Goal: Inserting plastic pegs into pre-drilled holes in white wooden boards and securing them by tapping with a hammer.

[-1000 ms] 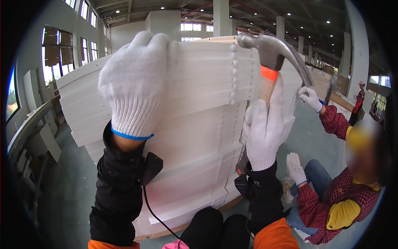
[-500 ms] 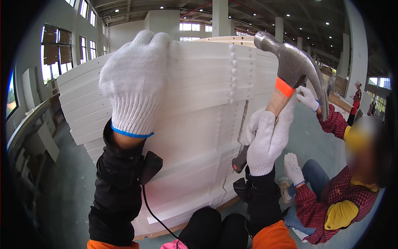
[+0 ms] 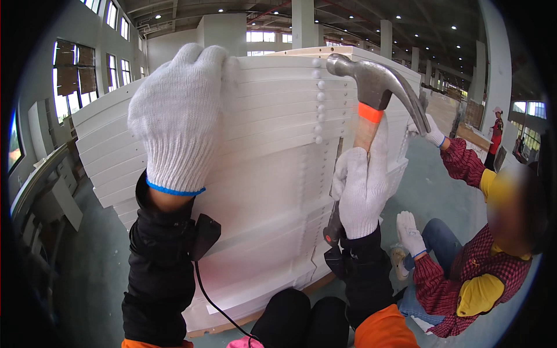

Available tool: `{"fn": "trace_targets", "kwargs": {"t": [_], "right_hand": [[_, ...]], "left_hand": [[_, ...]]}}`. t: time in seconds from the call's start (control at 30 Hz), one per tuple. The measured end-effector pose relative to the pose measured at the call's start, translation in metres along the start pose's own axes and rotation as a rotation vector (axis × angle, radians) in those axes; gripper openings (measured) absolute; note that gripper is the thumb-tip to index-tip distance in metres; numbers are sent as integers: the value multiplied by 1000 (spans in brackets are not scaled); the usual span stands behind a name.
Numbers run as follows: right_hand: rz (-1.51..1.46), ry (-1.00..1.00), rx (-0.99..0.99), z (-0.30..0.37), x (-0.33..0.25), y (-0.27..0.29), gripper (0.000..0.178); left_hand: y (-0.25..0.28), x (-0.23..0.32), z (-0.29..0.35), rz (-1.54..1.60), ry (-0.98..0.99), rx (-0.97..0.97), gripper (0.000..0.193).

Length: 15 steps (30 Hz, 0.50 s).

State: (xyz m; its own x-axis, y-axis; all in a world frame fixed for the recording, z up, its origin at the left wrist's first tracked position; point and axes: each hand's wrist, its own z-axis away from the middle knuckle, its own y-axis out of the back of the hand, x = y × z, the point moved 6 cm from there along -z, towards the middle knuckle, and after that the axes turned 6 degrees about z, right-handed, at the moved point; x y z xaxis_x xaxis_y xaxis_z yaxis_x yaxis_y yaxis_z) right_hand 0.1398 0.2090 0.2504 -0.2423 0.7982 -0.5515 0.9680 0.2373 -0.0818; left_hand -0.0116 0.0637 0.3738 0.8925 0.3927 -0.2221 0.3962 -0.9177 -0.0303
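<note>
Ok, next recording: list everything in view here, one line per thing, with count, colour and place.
stack of white flat panels: one stack, white, centre, on a wooden base.
row of small white studs: one row, white, down the panel face.
steel claw hammer with orange-banded wooden handle: one, upper centre, head at the studs.
co-worker in red checked shirt: one, lower right, white gloves, one hand on the stack's far edge.
windows: several, left wall.
left hand: white knit glove, gripping the stack's top edge.
right hand: white knit glove, holding the hammer handle.
</note>
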Motion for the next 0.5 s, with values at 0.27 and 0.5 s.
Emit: {"fn": "trace_targets", "kwargs": {"t": [0.27,0.5], "right_hand": [[-20,26,54,3,7,5,57],[48,121,95,22,-11,7,57]], "left_hand": [[-12,-4,12,-46,-28,-5,19],[-4,-7,7,-52,-15,-33,21]]}}
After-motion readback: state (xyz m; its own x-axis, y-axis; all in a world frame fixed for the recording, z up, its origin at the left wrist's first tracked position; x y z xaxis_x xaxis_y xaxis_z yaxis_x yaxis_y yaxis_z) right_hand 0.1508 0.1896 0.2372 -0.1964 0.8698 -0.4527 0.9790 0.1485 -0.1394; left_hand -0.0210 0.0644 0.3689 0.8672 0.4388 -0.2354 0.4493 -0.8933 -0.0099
